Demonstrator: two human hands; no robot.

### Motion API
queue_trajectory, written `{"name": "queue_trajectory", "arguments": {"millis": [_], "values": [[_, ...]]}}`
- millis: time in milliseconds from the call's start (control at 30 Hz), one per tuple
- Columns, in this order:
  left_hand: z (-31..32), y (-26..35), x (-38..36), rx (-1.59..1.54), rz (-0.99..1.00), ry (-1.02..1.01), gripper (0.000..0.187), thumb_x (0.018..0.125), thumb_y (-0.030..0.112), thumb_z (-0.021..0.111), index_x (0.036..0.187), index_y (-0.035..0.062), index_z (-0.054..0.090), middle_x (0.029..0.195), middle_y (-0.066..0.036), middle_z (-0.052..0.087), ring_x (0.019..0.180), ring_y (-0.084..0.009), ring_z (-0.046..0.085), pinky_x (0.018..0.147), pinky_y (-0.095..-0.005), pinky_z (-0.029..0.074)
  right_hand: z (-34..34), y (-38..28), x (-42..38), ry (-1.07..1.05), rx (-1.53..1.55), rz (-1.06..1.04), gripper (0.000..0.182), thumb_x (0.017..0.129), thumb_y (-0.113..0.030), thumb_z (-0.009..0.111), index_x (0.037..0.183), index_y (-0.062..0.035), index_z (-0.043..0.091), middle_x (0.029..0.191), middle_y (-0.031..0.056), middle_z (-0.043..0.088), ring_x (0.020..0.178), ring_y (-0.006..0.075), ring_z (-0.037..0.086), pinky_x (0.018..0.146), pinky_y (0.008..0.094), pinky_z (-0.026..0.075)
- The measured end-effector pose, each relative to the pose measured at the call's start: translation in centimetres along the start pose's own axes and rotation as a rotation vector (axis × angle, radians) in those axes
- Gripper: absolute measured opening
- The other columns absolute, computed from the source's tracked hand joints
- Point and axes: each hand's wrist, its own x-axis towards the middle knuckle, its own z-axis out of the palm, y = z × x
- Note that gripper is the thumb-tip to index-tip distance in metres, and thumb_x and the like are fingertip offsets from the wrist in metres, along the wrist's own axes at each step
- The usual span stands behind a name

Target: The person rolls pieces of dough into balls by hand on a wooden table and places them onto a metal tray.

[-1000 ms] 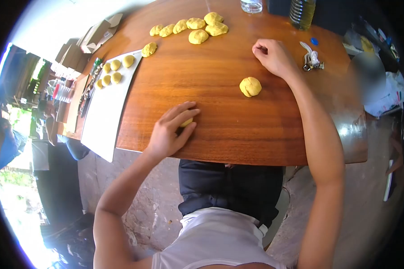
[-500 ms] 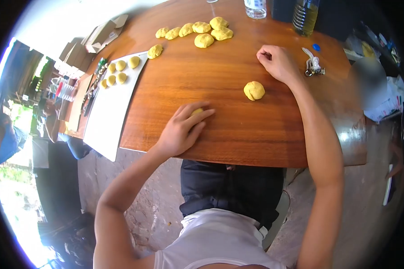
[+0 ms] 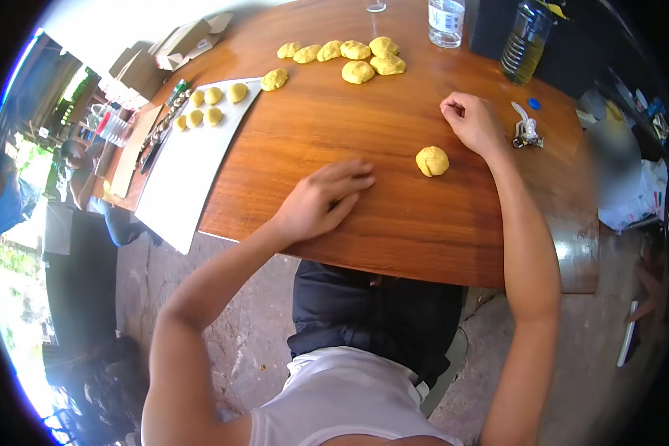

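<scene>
My left hand [image 3: 323, 199] lies palm down over the wooden table [image 3: 349, 134], its fingers stretched forward and the thumb apart; whatever is beneath the palm is hidden. Loosely curled, my right hand [image 3: 473, 121] rests on the table with no object visible in it. A round yellow dough ball [image 3: 432, 161] sits between the hands, nearer the right one. Farther back lie several yellow dough lumps [image 3: 355, 50], with another dough lump [image 3: 274, 79] beside the white board [image 3: 189, 178]. Several smaller, smoother dough balls [image 3: 212, 95] are on that board.
A clear bottle [image 3: 446, 24], a bottle of yellowish liquid [image 3: 525, 46] and a glass [image 3: 376, 6] stand at the back. A blue cap [image 3: 534, 103] and a white tangled item [image 3: 526, 130] lie right. Cardboard boxes [image 3: 189, 41] are left; another person [image 3: 78, 160] is beyond.
My left hand has slid forward and right, and the yellow dough seen between its fingers is now hidden. The view has shifted slightly; my right hand keeps its curled pose.
</scene>
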Motion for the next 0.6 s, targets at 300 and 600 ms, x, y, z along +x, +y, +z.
{"name": "queue_trajectory", "arguments": {"millis": [300,600], "values": [[-0.8,-5.2,3.0,0.133,-0.264,0.199,0.04,0.088,0.005,0.062,0.127,0.0017,0.071,0.138,-0.017,0.065,0.124,-0.0384,0.064,0.107,-0.0429,0.051,0.8,0.2,1.0,0.014,0.0,-0.015,0.011,0.091,-0.015,0.066,0.092,-0.0064,0.073,0.079,0.014,0.072,0.074,0.031,0.07,0.066,0.0411,0.052],[0.2,2.0,-2.4,0.094,-0.111,0.098,0.04,0.089,0.0,0.062,0.128,0.0039,0.07,0.138,-0.021,0.064,0.127,-0.0395,0.062,0.108,-0.0458,0.05,0.0,0.2,0.2,-0.022,0.002,-0.024,0.012,0.091,-0.015,0.065,0.092,-0.0053,0.072,0.08,0.0136,0.072,0.073,0.0315,0.069,0.066,0.0412,0.052]]}}
